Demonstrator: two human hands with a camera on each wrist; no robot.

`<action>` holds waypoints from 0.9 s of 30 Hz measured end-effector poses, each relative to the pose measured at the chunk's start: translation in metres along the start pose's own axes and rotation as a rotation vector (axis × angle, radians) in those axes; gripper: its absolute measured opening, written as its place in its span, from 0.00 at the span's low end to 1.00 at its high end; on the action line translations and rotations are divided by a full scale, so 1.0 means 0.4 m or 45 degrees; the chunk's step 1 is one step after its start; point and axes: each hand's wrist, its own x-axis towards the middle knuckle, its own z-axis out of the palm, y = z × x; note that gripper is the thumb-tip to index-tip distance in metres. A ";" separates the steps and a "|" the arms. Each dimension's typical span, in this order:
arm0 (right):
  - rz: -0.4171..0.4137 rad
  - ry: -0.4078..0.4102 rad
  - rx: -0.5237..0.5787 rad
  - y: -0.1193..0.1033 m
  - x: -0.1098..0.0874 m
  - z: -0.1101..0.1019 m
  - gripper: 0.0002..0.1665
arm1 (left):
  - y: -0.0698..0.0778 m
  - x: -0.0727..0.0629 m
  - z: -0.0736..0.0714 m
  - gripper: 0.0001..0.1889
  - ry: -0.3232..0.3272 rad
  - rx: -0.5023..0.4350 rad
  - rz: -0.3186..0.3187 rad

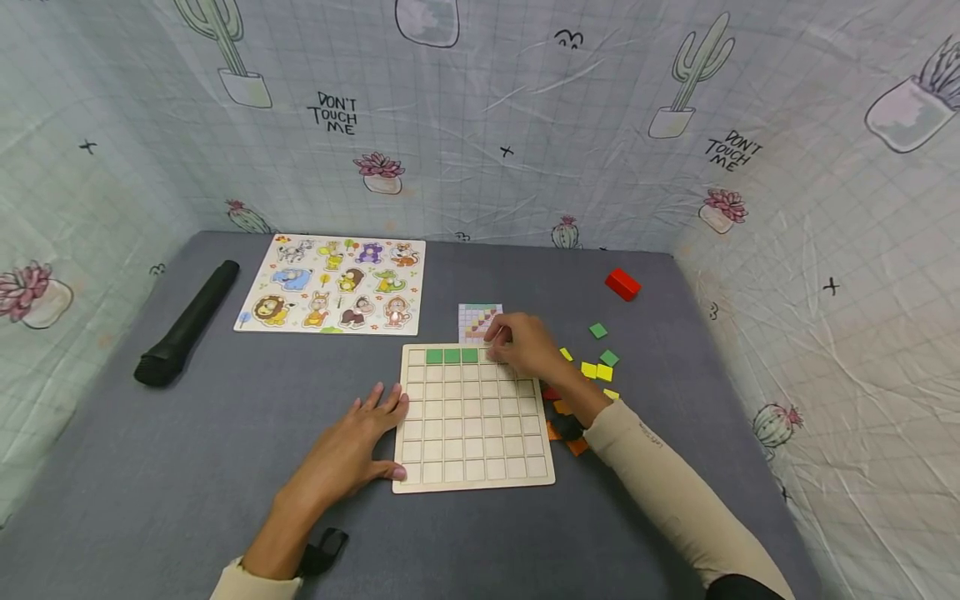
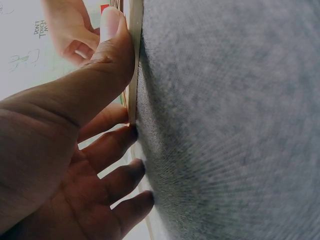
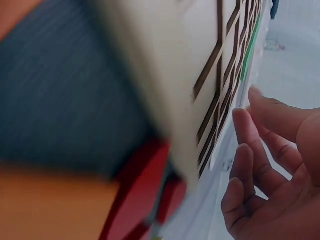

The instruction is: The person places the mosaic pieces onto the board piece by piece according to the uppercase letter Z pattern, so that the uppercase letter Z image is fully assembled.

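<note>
In the head view, we see a person's left hand (image 1: 348, 442) at the left edge of a pale wooden grid board (image 1: 474, 429), its fingers spread wide, while the right hand (image 1: 525, 343) bends over the top row, thumb and fingertips drawn close together, just right of three green tiles (image 1: 452, 356). The board lies on a grey surface (image 1: 225, 458), below a small patterned card (image 1: 476, 321) and an animal picture board (image 1: 333, 287). Loose yellow tiles (image 1: 588, 370) and orange tiles (image 1: 577, 447) sit to its right; a red block (image 1: 623, 284) lies farther back, a black tubular object (image 1: 191, 321) far left. On the cactus-print cloth (image 1: 450, 100) we read "DON'T TOUCH ME" twice; marks on the right sleeve (image 1: 660, 475) are too small to read. In the left wrist view, we find the thumb pressed along the board's edge, the other fingers apart, and the cloth's lettering turned nearly upside down. In the right wrist view, we see the right thumb and index fingertips a narrow gap apart beside the board; we cannot tell whether they hold a tile. Blurred red and orange shapes fill the foreground.
</note>
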 end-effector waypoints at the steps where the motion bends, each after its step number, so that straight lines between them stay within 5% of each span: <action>1: 0.002 0.012 0.009 0.008 -0.004 -0.008 0.07 | 0.000 0.000 0.000 0.57 0.002 -0.001 0.001; 21: 0.038 0.370 -0.157 0.220 -0.093 -0.180 0.12 | 0.002 0.002 -0.003 0.57 -0.005 0.009 -0.013; 27: 0.153 0.401 -0.236 0.268 -0.112 -0.218 0.15 | 0.003 0.001 -0.004 0.57 -0.011 0.004 -0.022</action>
